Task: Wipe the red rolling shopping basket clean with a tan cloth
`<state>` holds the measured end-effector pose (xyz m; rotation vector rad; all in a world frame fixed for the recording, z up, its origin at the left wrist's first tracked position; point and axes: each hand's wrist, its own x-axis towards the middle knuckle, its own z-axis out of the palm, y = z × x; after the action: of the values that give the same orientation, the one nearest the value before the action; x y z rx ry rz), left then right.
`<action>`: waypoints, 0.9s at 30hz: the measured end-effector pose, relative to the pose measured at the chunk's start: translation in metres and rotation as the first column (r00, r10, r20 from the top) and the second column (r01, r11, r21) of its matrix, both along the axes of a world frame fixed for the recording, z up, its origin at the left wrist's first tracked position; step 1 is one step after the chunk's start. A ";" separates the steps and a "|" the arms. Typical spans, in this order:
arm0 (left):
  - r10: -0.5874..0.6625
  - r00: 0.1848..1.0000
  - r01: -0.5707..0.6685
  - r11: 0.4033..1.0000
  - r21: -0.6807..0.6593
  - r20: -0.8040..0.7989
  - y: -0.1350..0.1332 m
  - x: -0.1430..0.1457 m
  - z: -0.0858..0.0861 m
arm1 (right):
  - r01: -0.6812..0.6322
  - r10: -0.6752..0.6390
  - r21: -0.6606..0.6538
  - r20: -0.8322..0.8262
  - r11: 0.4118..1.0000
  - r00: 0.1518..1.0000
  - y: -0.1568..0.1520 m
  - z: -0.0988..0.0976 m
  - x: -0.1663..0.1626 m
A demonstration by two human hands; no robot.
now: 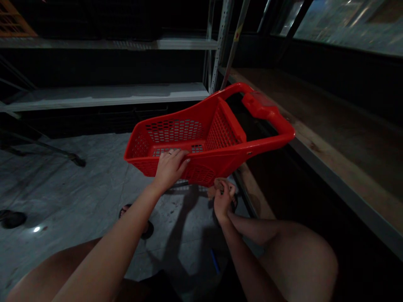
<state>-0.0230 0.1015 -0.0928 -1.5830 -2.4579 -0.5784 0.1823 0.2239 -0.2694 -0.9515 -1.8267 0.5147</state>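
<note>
A red plastic shopping cart (pixel 217 155) stands before me, with perforated basket walls and a looped handle on the right. My left hand (pixel 171 165) grips the near rim of the basket, fingers curled over the edge and a ring on one of them. Below the basket, close to its underside, my right hand (pixel 223 195) is closed around a small brown piece (pixel 212 191), perhaps cloth or cardboard; its kind is hard to make out in the dim light. The cart's lower frame is mostly hidden behind the basket.
Behind the cart rises a metal shelf rack (pixel 126 95) with dark crates and an orange crate (pixel 15 21) above. A wooden ledge (pixel 315 147) runs along the right. A blue stick-like object (pixel 215 262) lies on the grey floor (pixel 103 184); a dark shoe (pixel 12 219) is at far left.
</note>
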 end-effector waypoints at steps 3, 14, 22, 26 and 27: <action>0.035 0.999 -0.035 0.999 -0.010 -0.026 0.006 0.007 -0.001 | 0.136 -0.133 0.001 -0.195 0.991 0.972 0.018 0.059 -0.017; 0.098 0.993 -0.102 0.993 -0.061 -0.063 0.013 0.059 0.002 | -0.149 0.131 -0.061 -0.236 0.987 0.963 -0.026 0.123 -0.047; -0.105 0.993 0.115 0.963 -0.245 0.050 -0.031 0.040 0.021 | 0.240 -0.196 0.017 -0.521 0.971 0.831 0.042 0.183 -0.014; -0.052 0.996 0.072 0.942 -0.329 0.071 -0.055 0.021 0.022 | 0.199 -0.158 0.032 -0.487 0.979 0.859 0.031 0.184 -0.031; -0.036 0.996 0.061 0.935 -0.349 0.078 -0.057 0.022 0.022 | 0.170 -0.142 0.017 -0.476 0.985 0.868 0.019 0.178 -0.039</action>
<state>-0.0012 0.0446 -0.0707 -1.7783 -2.7005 -0.2079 0.1434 0.2430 -0.0912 -0.8360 -1.3035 0.5359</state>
